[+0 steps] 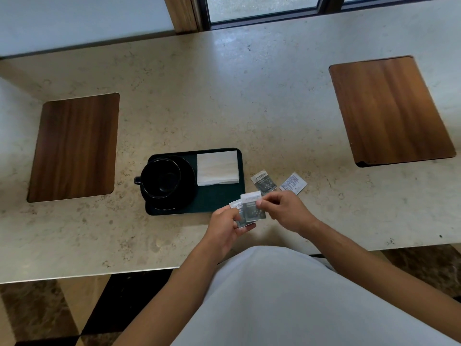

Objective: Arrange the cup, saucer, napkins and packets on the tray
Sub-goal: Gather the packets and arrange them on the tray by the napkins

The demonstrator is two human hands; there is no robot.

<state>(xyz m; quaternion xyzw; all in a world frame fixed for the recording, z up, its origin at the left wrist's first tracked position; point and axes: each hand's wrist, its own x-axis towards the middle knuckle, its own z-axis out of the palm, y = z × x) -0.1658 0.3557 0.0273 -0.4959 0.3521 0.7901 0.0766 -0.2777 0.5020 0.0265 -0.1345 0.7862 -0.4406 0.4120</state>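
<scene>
A dark tray lies on the stone counter. On its left half a black cup stands on a black saucer, handle pointing left. White napkins lie folded at the tray's far right corner. My left hand grips a grey packet just off the tray's near right corner. My right hand pinches the top of a second grey packet that overlaps the first. Another grey packet and a white printed packet lie on the counter right of the tray.
Two wooden boards are set in the counter, one at the left and one at the far right. The counter's near edge runs below my hands. A window frame runs along the back.
</scene>
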